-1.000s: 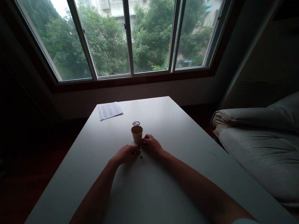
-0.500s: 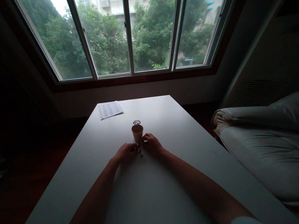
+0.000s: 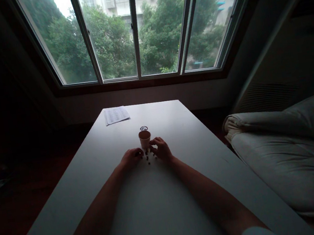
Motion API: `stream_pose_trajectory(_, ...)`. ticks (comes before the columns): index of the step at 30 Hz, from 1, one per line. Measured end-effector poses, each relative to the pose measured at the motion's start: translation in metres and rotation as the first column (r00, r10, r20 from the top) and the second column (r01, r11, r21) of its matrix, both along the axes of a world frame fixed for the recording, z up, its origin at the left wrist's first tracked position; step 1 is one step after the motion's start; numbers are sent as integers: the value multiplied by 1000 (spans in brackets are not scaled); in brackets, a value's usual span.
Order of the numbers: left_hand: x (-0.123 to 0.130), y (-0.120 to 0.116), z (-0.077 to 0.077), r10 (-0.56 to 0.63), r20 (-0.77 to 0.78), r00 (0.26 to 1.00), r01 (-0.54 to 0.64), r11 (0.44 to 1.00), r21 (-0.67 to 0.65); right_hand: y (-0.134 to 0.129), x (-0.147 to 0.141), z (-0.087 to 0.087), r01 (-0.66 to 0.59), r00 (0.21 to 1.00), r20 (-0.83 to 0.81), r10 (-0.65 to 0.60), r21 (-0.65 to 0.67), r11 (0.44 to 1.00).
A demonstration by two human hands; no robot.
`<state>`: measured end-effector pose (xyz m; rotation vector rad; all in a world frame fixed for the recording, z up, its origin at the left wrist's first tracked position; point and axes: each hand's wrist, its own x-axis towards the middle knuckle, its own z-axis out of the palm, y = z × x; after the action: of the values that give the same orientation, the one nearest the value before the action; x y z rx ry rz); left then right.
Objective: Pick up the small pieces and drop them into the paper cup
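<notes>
Head view, mid-frame: could tip the paper cup (image 3: 145, 141) through a knock from the right hand (image 3: 160, 149), or scatter the small dark pieces (image 3: 147, 158) below it by brushing the worktop (image 3: 154, 203). Noted apart: right hand with thumb and fingers parted beside the cup (cannot confirm contact), left hand (image 3: 132, 158) loosely curled near the pieces, cannot tell whether gripping any.

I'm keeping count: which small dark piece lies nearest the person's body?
The dark piece at the scatter's near end; other visible pieces lie farther toward the cup.
</notes>
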<state>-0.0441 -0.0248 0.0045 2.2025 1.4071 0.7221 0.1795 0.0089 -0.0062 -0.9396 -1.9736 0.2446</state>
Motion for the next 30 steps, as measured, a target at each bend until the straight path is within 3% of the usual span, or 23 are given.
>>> stream_pose_trajectory(7, -6, -3, 7, -132, 64, 989, 138, 987, -86, -6, 2, 19, 162, 985, -62, -161, 15, 987)
stream_pose_trajectory(15, -8, 1, 6, -242, 45, 969, 246, 964, -97, -2, -11, 34, 211, 972, -109, -208, 18, 977)
stream_pose_trajectory(22, -7, 3, 5, -256, -17, 967, 254, 964, -85, 7, -14, 32, 187, 977, -109, -186, 3, 982)
stream_pose_trajectory(30, -11, 8, -10, -198, 159, 967, 217, 970, -109, 21, -1, 17, 175, 945, -269, -187, -66, 982)
